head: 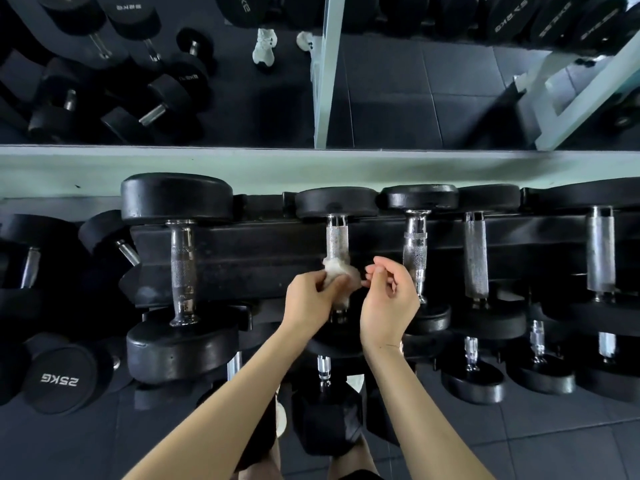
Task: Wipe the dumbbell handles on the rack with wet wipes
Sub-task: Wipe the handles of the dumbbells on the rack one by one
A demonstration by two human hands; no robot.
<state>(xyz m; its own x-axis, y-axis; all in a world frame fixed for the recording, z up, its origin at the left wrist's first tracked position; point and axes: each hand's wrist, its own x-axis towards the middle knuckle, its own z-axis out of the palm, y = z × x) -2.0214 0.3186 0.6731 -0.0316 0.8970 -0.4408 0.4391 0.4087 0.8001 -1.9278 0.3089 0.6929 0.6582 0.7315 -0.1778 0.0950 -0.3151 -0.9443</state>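
Note:
A black rack (263, 251) carries several black dumbbells with knurled steel handles. My left hand (308, 303) grips a crumpled white wet wipe (337, 270) against the lower part of the middle dumbbell handle (337, 239). My right hand (389, 306) hovers just right of the wipe, its fingers curled and its fingertips close to the wipe's edge; I cannot tell whether they pinch it. A large dumbbell handle (182, 268) lies to the left, and three more handles (415, 251) (475, 254) (601, 251) lie to the right.
A pale ledge (104, 168) and a mirror (398, 91) run behind the rack. A 25KG dumbbell (60, 377) sits at the lower left. Smaller dumbbells (472, 372) fill the lower tier on the right. Dark floor tiles (571, 445) lie below.

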